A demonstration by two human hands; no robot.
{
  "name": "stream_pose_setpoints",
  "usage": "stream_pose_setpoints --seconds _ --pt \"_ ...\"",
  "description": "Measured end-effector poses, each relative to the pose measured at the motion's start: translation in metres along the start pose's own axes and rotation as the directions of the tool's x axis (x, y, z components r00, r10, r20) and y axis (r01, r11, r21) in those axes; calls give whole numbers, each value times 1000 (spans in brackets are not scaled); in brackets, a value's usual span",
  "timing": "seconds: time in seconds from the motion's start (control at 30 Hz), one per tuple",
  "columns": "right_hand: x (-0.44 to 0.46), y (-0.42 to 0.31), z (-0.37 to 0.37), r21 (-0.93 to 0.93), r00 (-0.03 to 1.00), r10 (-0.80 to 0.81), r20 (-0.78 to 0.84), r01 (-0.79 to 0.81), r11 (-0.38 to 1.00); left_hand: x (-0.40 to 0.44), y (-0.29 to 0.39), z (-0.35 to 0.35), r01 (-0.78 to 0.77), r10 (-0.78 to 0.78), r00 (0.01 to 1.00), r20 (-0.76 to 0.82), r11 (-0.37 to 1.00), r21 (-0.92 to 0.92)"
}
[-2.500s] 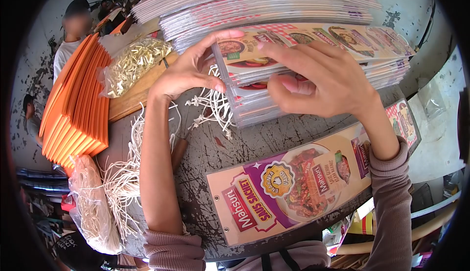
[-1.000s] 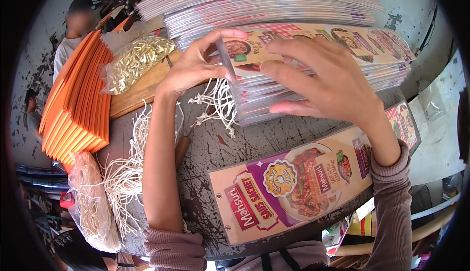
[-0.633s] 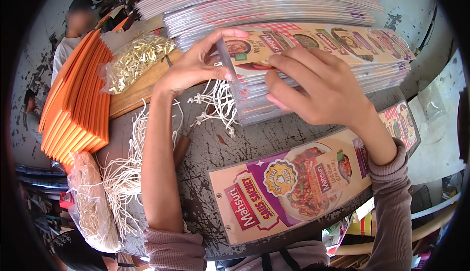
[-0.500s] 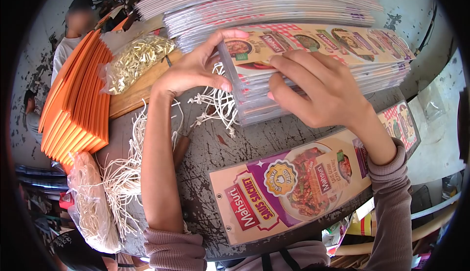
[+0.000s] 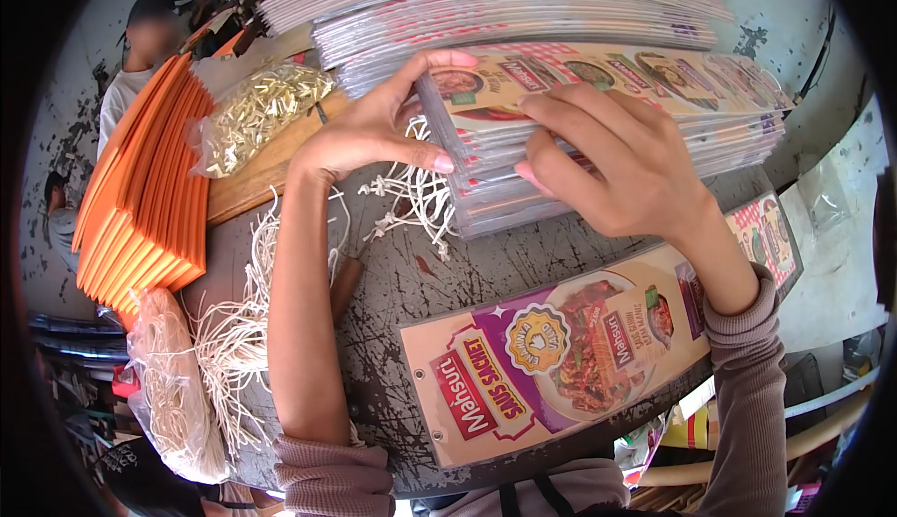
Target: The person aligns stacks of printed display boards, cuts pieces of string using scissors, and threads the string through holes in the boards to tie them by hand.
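A stack of laminated food-print cards [image 5: 579, 78] stands on the scratched dark table [image 5: 374, 349]. My left hand [image 5: 364, 134] grips the stack's left end, fingers on top and thumb against the side. My right hand [image 5: 617, 157] is curled at the stack's near edge, fingertips on the top card and thumb at the side, pinching the upper cards. Nearer me lies one laminated card [image 5: 561, 349] with a purple band and two eyelets. Knotted white cords [image 5: 416, 195] lie beside the stack, under my left hand.
Behind are taller piles of laminated cards [image 5: 523, 13]. To the left are folded orange sheets [image 5: 149, 190], a bag of brass-coloured pieces [image 5: 266, 115] on a wooden board [image 5: 252, 181], loose white cords [image 5: 234, 339] and a bagged cord bundle [image 5: 173, 386]. A person [image 5: 145, 41] is at the back left.
My right hand has drawn its fingers in from a wider spread and moved slightly down onto the near edge. My left thumb has shifted slightly along the stack's end.
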State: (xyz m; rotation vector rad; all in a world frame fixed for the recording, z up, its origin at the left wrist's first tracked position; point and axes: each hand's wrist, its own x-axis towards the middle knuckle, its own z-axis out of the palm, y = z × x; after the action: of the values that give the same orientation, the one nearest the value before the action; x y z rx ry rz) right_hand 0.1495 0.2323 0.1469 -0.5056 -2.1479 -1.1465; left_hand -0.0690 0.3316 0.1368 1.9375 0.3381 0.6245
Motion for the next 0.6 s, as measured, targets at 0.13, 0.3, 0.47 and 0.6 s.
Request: stream_pose_setpoints --seconds 0.13,0.3,0.47,0.6 --pt "0 0 1 9 1000 6 0 -6 1000 1 0 -1 -13 13 1000 -18 999 33" --pt "2 1 -8 35 995 11 95 -15 999 2 1 0 -18 23 998 -58 997 76" --pt "1 4 -9 72 989 70 128 -80 994 3 4 4 48 -26 983 -183 992 120" --pt "4 7 -9 83 990 78 116 -88 993 3 0 4 19 19 980 -200 982 188"
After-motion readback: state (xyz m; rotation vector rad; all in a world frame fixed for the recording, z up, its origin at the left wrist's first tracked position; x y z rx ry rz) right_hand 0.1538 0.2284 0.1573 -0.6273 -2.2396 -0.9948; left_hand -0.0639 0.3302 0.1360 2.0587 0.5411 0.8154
